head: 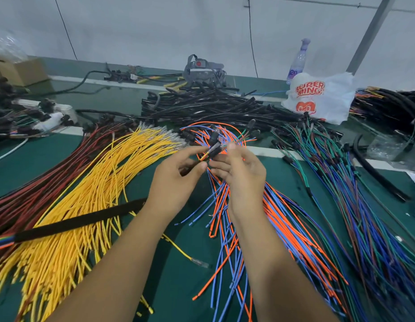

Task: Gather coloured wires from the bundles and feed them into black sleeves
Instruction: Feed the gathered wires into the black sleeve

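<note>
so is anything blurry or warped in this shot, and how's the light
Head view: soft even light, no hard shadows. The wire ends pinched between the left hand and right hand are smeared. The bottle at the back is soft. Wide-angle bend curves the table's far edge, and the yellow wires fan out.

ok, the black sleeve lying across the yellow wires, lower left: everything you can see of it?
The black sleeve is a long flat band, matte, fabric-like. It lies slanted across the yellow wire bundle, its upper end near the left forearm. Coloured wires stick out of its lower-left end, so it looks already filled. Neither hand touches it.
</note>
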`<action>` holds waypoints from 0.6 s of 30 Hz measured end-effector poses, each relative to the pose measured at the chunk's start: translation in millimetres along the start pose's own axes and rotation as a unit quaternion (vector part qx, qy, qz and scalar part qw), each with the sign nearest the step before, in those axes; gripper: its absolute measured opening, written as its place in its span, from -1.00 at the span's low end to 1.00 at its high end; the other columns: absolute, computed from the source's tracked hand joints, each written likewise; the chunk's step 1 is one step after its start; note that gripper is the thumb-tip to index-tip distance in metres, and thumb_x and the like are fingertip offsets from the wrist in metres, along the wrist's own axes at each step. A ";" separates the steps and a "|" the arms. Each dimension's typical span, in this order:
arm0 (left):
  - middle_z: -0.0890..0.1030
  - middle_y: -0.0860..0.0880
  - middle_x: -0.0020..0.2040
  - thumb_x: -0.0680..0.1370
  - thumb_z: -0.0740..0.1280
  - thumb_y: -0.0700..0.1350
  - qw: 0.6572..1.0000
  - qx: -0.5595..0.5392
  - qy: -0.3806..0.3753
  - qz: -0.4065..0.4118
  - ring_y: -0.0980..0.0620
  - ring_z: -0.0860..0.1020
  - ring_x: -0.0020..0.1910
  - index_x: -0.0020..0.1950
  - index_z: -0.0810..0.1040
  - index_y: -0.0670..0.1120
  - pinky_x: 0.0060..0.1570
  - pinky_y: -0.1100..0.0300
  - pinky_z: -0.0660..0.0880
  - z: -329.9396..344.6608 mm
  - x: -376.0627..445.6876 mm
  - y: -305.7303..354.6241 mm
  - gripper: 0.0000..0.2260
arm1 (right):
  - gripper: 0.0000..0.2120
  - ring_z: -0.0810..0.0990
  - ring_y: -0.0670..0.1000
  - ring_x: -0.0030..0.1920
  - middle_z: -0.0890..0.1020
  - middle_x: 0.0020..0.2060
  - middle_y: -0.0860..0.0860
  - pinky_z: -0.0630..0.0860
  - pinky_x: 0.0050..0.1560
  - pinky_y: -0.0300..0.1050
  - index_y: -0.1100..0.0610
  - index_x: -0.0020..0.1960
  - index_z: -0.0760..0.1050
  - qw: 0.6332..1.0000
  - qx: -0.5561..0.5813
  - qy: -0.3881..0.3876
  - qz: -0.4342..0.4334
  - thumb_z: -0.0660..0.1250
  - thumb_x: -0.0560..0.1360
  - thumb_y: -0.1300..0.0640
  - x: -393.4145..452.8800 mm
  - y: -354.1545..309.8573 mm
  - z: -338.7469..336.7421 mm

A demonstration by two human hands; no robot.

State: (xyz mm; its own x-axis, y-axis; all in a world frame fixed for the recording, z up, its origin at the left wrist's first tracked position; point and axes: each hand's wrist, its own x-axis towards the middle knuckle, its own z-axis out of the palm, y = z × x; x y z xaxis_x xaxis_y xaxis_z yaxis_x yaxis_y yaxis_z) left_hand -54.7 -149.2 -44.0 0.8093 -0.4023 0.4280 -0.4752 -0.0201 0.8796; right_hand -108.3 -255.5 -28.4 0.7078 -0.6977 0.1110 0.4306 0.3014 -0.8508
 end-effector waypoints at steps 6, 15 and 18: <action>0.65 0.18 -0.09 0.50 0.41 -0.14 0.997 0.067 0.024 0.004 0.23 0.57 -0.08 -0.03 0.64 0.15 -0.04 0.16 0.48 -1.1 0.9 -4.1 -0.83 | -0.88 0.65 0.08 -0.40 0.64 -0.31 0.18 0.57 -0.41 -0.17 0.24 -0.08 0.42 0.999 -0.025 0.022 -0.023 0.38 0.51 0.30 -0.5 3.0 0.9; 0.62 0.21 -0.13 0.54 0.32 0.04 0.990 0.127 0.038 -0.044 0.17 0.55 -0.08 0.02 0.61 0.19 -0.02 0.02 0.50 -0.6 0.1 -5.3 -0.89 | -0.76 0.53 -0.10 -0.54 0.57 -0.51 -0.04 0.44 -0.48 -0.31 0.14 -0.22 0.46 0.993 -0.109 0.014 -0.051 0.23 0.46 0.45 1.4 5.6 -1.4; 0.64 0.17 -0.23 0.55 0.28 0.07 0.987 0.146 0.035 -0.058 0.12 0.59 -0.14 -0.04 0.62 0.17 -0.10 0.03 0.52 -0.9 -1.2 -2.4 -0.88 | -0.74 0.44 -0.13 -0.59 0.53 -0.55 -0.07 0.36 -0.53 -0.34 0.11 -0.22 0.47 0.989 -0.135 0.016 -0.055 0.21 0.45 0.45 1.2 4.5 -2.2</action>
State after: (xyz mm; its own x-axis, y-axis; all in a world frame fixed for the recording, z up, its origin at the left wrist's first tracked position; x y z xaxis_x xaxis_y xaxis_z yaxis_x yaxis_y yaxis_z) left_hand -54.3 -147.8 -46.5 0.8812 -0.3176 0.3500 -0.4488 -0.3298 0.8306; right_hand -106.8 -256.4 -33.2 0.6445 -0.7385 0.1979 0.3355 0.0405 -0.9412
